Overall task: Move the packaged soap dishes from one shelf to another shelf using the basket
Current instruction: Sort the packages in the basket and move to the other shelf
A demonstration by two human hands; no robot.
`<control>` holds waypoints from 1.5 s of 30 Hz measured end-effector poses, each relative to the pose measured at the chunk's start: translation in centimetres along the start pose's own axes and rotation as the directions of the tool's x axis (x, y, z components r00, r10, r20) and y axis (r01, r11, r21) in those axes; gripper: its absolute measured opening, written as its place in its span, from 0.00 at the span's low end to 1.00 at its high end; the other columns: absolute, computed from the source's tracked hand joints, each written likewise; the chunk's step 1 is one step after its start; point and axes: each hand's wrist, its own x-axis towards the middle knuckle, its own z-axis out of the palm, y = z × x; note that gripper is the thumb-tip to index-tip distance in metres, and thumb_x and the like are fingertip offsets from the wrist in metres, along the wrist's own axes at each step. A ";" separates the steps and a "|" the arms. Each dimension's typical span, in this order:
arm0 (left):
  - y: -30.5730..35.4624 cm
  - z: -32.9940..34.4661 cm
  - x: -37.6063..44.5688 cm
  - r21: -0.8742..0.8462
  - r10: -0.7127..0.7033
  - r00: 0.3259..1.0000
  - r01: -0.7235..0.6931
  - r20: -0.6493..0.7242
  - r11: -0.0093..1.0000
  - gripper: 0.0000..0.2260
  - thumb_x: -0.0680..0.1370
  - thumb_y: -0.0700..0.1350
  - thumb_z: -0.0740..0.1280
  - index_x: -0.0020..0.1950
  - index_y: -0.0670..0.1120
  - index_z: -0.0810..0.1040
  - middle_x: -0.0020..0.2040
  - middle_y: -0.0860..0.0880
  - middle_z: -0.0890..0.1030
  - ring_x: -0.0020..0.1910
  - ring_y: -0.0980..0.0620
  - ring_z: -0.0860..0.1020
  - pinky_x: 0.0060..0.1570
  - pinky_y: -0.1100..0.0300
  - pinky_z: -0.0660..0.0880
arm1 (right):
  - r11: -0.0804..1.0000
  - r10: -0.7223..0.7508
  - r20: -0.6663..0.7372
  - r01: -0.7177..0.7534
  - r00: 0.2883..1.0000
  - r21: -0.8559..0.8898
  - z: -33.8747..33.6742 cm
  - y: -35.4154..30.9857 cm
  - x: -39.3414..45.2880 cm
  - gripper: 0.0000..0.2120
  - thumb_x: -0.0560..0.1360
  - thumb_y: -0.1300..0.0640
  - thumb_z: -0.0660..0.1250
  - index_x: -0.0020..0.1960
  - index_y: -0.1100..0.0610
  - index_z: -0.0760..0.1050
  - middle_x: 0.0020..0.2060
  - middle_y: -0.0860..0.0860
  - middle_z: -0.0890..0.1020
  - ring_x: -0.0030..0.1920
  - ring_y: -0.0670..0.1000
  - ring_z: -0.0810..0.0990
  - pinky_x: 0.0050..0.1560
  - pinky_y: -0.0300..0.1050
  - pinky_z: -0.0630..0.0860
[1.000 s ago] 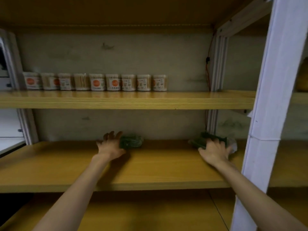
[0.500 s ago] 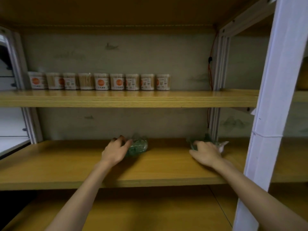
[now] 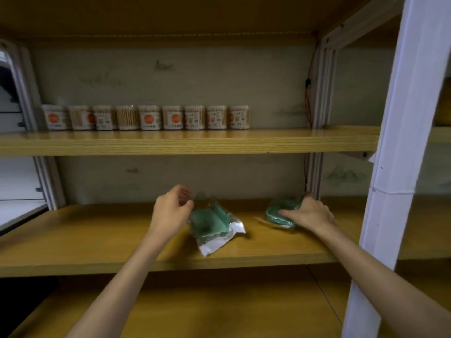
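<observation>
Left hand (image 3: 170,213) at frame centre pinches the top of a clear plastic bag holding a green plastic soap dish (image 3: 211,222), which hangs tilted over the middle wooden shelf (image 3: 97,235), bag's white bottom edge toward the shelf front. Right hand (image 3: 308,213), right of centre, grips a second green bagged soap dish (image 3: 277,214) resting on the same shelf near the white metal upright (image 3: 317,176). Upper shelf (image 3: 170,142) carries a row of clear cotton-swab tubs (image 3: 148,117) with orange round labels; print too small to read.

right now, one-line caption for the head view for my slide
Both hands on packaged green soap dishes: left hand grips one pack, right hand another, on the middle shelf.
</observation>
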 end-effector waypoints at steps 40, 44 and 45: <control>1.9 4.2 -8.4 -0.689 -0.293 0.791 0.612 0.538 0.389 0.10 0.81 0.35 0.61 0.63 0.41 0.72 0.55 0.38 0.81 0.46 0.39 0.83 0.34 0.53 0.84 | 0.489 0.030 0.098 -0.100 0.995 0.867 -2.3 7.1 -10.0 0.13 0.72 0.65 0.77 0.55 0.62 0.79 0.44 0.57 0.87 0.39 0.54 0.88 0.30 0.42 0.80; 4.9 6.3 -12.1 -0.705 -0.241 0.821 0.569 0.518 0.423 0.08 0.81 0.42 0.66 0.60 0.47 0.74 0.54 0.42 0.83 0.43 0.43 0.86 0.32 0.55 0.83 | 0.438 -0.002 0.126 -0.112 0.992 0.892 -3.3 11.8 -11.8 0.15 0.73 0.65 0.74 0.59 0.60 0.80 0.51 0.56 0.87 0.49 0.56 0.87 0.49 0.53 0.84; 5.6 7.1 -12.9 -0.701 -0.243 0.820 0.570 0.518 0.428 0.09 0.80 0.43 0.68 0.59 0.47 0.75 0.53 0.42 0.84 0.42 0.44 0.86 0.31 0.56 0.83 | 0.434 -0.023 0.144 -0.120 0.989 0.893 -3.6 13.0 -12.2 0.16 0.74 0.65 0.74 0.61 0.60 0.79 0.52 0.56 0.87 0.51 0.56 0.87 0.53 0.55 0.83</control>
